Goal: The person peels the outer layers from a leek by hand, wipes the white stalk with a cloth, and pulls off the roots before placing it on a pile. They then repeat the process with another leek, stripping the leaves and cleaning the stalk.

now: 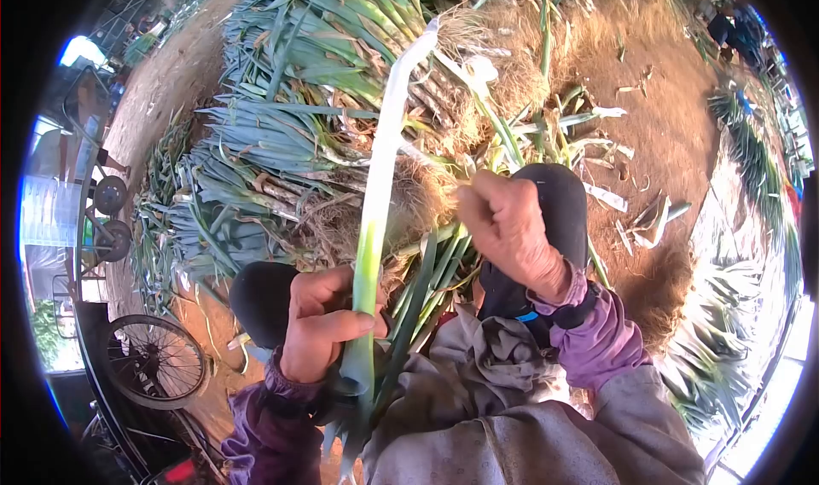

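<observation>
My left hand [317, 323] is closed around a long green onion [380, 178], with the thumb pressed across its green part. The stalk stands tilted upward, its white shaft smooth and bent near the root end at the top. Its leaves hang down below the hand toward my lap. My right hand [509, 220] is curled with thumb and forefinger together, above my right knee and apart from the stalk. Whether anything small is in that pinch does not show. Beyond both hands lie heaped green onions [281, 161] with brown, soil-covered roots.
Peeled leaves and scraps [597, 144] litter the brown ground beside my right knee [554, 203]. White-stemmed onions [725, 331] lie in a row at the right. On the left stand a bicycle wheel [155, 361] and a cart with small wheels [109, 197].
</observation>
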Demonstrator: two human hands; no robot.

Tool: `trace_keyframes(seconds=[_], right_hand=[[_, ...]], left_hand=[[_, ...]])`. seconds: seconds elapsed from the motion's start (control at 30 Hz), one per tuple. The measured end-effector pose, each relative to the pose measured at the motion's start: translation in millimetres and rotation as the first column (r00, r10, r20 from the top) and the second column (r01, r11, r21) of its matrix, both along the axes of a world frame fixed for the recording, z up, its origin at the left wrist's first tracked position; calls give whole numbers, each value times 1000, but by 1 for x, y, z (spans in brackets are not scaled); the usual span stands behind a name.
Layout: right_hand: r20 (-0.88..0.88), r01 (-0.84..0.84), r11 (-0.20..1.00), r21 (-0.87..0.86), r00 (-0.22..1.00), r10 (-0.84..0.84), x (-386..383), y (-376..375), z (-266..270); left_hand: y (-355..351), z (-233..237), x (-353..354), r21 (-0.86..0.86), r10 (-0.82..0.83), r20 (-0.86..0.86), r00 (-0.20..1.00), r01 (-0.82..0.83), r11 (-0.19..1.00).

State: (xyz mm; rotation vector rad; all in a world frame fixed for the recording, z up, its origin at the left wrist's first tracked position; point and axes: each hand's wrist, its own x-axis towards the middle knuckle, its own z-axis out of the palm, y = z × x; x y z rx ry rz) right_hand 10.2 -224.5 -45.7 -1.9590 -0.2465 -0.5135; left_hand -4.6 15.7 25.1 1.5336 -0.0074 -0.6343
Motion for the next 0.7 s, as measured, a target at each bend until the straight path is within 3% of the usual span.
trace_keyframes(seconds=[0.07,0.23,0.27,0.3,0.37,0.47,0.53,0.57,0.6,0.7], right_hand=[[-24,84,994,-73,996,-86,5,-14,-11],[85,332,908,-255,943,-321,18,-59,-26],[44,341,897,-281,938,-343,22,-71,-26],[86,366,787,-497,923,-374,24,-81,-21],[66,358,649,-671,901,-429,30,-94,-16],[31,375,648,-663,878,-477,41,-85,0],[-1,291,910,-296,952,-305,50,-72,10],[-90,210,978,0,974,-209,49,-55,26],[-168,134,946,297,982,-86,47,-38,38],[-272,41,753,657,944,187,51,-8,39]], left_hand=[[0,4,-2,-29,83,29,996,-82,996],[37,-1,-2,-125,65,63,996,-56,991],[43,0,-3,-149,45,52,998,-37,988],[48,0,-5,-175,22,34,999,-16,984],[51,4,-11,-26,-20,45,999,21,999],[55,4,-17,160,-161,113,980,142,977],[38,20,-19,228,-229,130,965,196,954],[31,28,-21,262,-264,133,955,223,939],[29,29,-21,342,-320,160,934,251,906],[28,16,-27,573,-460,341,820,207,793]])
